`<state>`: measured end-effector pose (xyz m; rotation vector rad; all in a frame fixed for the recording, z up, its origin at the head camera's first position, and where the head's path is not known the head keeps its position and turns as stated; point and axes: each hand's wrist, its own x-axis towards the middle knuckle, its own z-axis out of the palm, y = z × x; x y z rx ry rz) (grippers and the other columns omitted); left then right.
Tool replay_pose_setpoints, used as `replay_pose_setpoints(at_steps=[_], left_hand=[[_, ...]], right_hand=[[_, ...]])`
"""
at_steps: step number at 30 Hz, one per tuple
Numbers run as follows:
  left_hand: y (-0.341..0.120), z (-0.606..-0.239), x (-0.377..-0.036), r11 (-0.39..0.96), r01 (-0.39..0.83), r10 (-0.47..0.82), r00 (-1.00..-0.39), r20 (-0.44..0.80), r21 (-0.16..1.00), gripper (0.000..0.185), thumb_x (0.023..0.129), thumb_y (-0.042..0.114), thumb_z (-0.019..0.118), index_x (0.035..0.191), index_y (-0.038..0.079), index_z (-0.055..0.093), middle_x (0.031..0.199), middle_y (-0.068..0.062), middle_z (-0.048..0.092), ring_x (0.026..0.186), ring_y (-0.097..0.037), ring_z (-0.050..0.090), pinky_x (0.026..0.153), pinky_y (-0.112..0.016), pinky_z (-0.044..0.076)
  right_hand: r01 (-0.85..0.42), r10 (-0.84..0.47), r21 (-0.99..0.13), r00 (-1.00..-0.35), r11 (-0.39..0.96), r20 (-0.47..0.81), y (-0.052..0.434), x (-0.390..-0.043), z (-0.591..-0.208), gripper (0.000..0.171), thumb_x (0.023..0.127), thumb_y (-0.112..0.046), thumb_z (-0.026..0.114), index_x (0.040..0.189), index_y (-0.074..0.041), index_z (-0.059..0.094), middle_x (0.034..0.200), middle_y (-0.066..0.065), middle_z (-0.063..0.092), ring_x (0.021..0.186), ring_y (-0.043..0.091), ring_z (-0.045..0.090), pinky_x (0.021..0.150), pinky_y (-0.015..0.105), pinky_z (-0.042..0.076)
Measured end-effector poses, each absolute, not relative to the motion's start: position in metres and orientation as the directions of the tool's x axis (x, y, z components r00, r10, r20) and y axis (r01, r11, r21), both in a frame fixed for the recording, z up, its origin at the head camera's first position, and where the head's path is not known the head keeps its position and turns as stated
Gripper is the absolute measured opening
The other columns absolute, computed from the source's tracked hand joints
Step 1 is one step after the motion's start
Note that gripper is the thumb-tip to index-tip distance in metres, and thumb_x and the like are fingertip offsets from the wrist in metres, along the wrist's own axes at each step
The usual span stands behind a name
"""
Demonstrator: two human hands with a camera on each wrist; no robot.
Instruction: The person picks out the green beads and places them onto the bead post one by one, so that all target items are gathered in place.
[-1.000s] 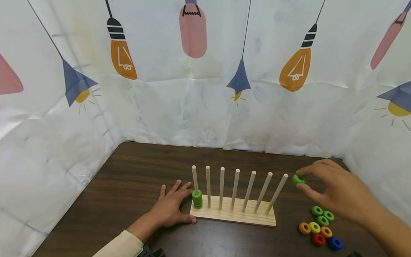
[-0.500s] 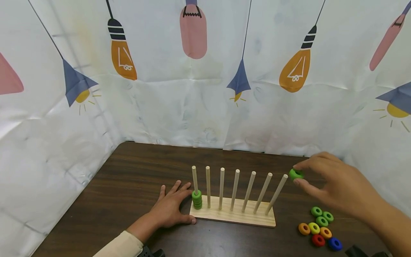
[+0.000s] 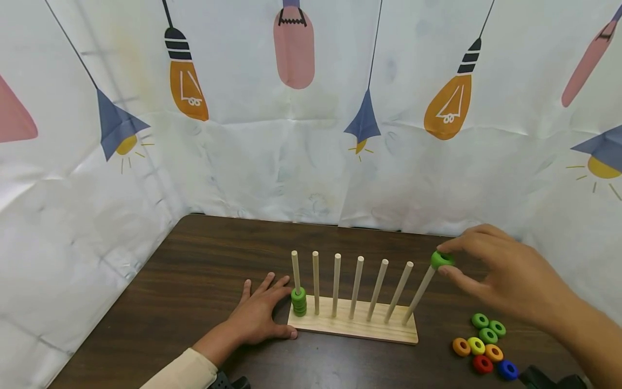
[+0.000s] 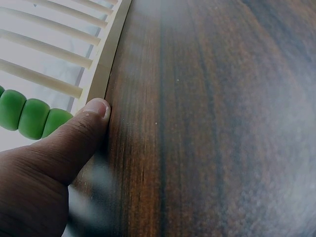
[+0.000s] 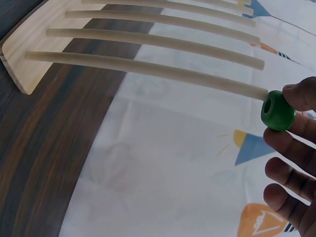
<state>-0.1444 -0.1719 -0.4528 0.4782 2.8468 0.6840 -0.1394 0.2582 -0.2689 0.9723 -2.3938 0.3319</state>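
Observation:
My right hand (image 3: 515, 278) pinches a green ring bead (image 3: 441, 259) between thumb and index finger, right at the top of the rightmost peg (image 3: 419, 297). In the right wrist view the bead's hole (image 5: 267, 106) sits close beside the peg tip, and the other fingers stay spread. The wooden peg stand (image 3: 357, 328) carries several upright pegs in a row. Several green beads (image 3: 298, 302) are stacked on its leftmost peg. My left hand (image 3: 257, 316) rests at the stand's left end, fingers spread; the left wrist view shows its thumb (image 4: 81, 131) against the base edge.
Loose beads lie right of the stand on the dark wooden table (image 3: 228, 243): green ones (image 3: 488, 335), orange ones (image 3: 460, 347), a yellow one (image 3: 476, 345), a red one (image 3: 482, 363) and a blue one (image 3: 507, 369). A printed white curtain (image 3: 233, 162) hangs behind.
My right hand has moved left and slightly up with the green bead, from beside the rightmost peg to over its tip. The left hand and stand have stayed put.

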Motion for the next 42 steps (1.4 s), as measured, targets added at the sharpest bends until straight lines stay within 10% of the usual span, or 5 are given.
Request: replay_pose_setpoints(at_steps=[42], left_hand=[[-0.172,-0.454,-0.144,0.848,0.259,0.339,-0.936,-0.098,0.463,0.09,0.073,0.065,0.084,0.149,0.025,0.055,0.165,-0.002,0.032,0.155,-0.035,0.013,0.114,-0.074,-0.005]], right_hand=[[-0.802,-0.649,-0.103,-0.544,0.588,0.531,0.208,-0.145,-0.266,0.022,0.092,-0.03,0.078,0.113,-0.029,0.073,0.107,-0.021,0.066,0.098,0.006,0.059,0.062,0.025,0.051]])
